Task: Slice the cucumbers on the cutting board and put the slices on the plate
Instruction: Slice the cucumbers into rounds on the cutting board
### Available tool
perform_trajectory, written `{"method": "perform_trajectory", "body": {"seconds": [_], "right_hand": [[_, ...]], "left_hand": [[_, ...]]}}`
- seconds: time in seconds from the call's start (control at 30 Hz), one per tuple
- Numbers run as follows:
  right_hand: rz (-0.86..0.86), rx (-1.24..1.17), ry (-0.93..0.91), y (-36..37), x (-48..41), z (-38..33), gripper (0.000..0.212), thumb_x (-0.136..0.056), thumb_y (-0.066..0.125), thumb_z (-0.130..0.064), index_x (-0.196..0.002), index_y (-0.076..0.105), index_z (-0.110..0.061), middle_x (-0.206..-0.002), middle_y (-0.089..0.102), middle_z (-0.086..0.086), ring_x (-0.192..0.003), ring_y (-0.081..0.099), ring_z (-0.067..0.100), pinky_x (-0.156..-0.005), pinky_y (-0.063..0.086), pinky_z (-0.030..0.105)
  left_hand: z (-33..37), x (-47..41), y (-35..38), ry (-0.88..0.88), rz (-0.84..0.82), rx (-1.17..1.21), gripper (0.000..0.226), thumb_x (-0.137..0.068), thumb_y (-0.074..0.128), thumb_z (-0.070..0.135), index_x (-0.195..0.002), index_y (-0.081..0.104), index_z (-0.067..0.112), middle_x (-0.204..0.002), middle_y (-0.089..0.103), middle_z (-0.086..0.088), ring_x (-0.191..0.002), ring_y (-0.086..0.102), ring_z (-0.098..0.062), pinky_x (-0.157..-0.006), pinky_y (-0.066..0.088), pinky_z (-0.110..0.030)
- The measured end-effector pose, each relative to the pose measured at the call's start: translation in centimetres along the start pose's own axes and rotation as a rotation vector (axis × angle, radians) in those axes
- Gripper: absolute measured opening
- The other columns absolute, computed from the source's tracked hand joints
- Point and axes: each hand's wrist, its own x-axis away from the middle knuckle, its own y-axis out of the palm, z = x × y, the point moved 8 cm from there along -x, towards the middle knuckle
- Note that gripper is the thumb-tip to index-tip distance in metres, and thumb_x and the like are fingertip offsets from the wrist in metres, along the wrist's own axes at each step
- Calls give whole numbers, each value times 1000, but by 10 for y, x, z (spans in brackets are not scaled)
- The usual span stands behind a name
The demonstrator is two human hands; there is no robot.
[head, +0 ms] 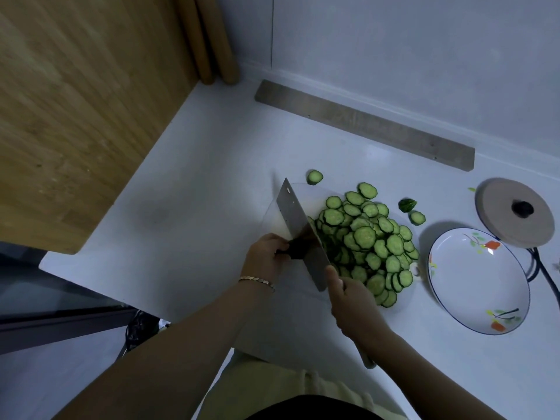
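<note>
A big pile of green cucumber slices [372, 237] lies on the white cutting board [306, 195]. My left hand [266, 256] pinches a short dark cucumber stub [295, 248] at the board's left side. My right hand [351, 301] grips the handle of a cleaver [303, 231]. Its blade stands on the board right against the stub, between my left hand and the pile. The white plate with flower prints [478, 283] sits to the right of the board and holds nothing.
One loose slice [315, 177] lies behind the board; a cucumber end [407, 205] and another slice [417, 218] lie to its right. A round beige lid [515, 213] and a dark cable [542, 268] are behind the plate. A grey strip [363, 122] runs along the wall. A wooden panel [75, 116] stands at the left.
</note>
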Motion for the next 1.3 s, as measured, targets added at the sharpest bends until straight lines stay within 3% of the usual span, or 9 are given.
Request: {"method": "perform_trajectory", "body": {"seconds": [0.1, 0.23, 0.47, 0.6, 0.73, 0.87, 0.97, 1.17, 1.3], "right_hand": [[6, 55, -6, 10, -6, -6, 53, -98, 33, -45, -57, 34, -12, -51, 38, 1, -48, 38, 15, -52, 31, 28], [10, -35, 32, 16, -11, 2, 51, -97, 34, -46, -57, 35, -14, -49, 35, -1, -45, 35, 14, -53, 29, 29], [-22, -275, 128, -6, -2, 12, 48, -96, 37, -47, -63, 39, -12, -46, 33, -1, -36, 30, 12, -39, 27, 19], [-11, -322, 116, -17, 7, 8, 50, -96, 39, -45, -58, 34, -15, -39, 29, -7, -33, 26, 10, -39, 24, 17], [-9, -351, 96, -21, 10, 0, 51, -96, 38, -45, -55, 32, -16, -39, 27, -8, -33, 24, 10, -40, 23, 17], [-19, -313, 100, -18, 11, 2, 49, -96, 39, -47, -60, 33, -14, -41, 29, -5, -34, 26, 11, -40, 24, 18], [-27, -282, 96, -15, 10, 4, 49, -96, 38, -48, -61, 35, -13, -40, 30, -7, -33, 27, 11, -40, 25, 19], [-17, -148, 53, -12, 7, 9, 53, -95, 36, -51, -55, 34, -16, -37, 29, -8, -35, 29, 10, -47, 27, 25], [-5, -108, 38, -9, 3, 13, 53, -94, 36, -52, -54, 32, -18, -41, 29, -8, -39, 29, 10, -51, 25, 28]], "left_hand": [[-11, 0, -3, -197, -2, 122, 20, -70, 60, -23, -86, 68, -15, -88, 59, -13, -78, 57, -2, -74, 44, -13], [-1, 3, -9, -82, 27, 42, 22, -68, 61, -17, -88, 70, -11, -91, 64, -26, -87, 54, -20, -79, 35, 5], [6, 5, -5, -50, 48, 32, 29, -64, 61, -26, -87, 70, -11, -89, 66, -27, -88, 57, -22, -79, 43, -8], [-4, 2, 1, -111, 61, 106, 21, -63, 65, -25, -82, 69, -16, -86, 64, -30, -83, 56, -24, -74, 37, 6], [3, 4, 4, -28, 1, 39, 22, -54, 73, -20, -75, 71, -12, -76, 65, -27, -73, 63, -33, -71, 46, -10], [-1, 3, 5, -40, 6, 26, 19, -56, 72, -18, -74, 71, -12, -76, 65, -28, -72, 64, -38, -67, 46, -4], [5, 3, 8, 24, -41, -17, 18, -53, 71, -10, -71, 71, -9, -70, 65, -25, -64, 65, -36, -61, 52, -22], [-2, 3, 2, -36, 33, 12, 19, -56, 71, -19, -72, 71, -11, -73, 65, -27, -69, 62, -28, -70, 38, 6], [0, 4, 3, -28, 5, 16, 18, -54, 70, -17, -71, 71, -11, -71, 65, -27, -68, 63, -30, -68, 42, -1]]}}
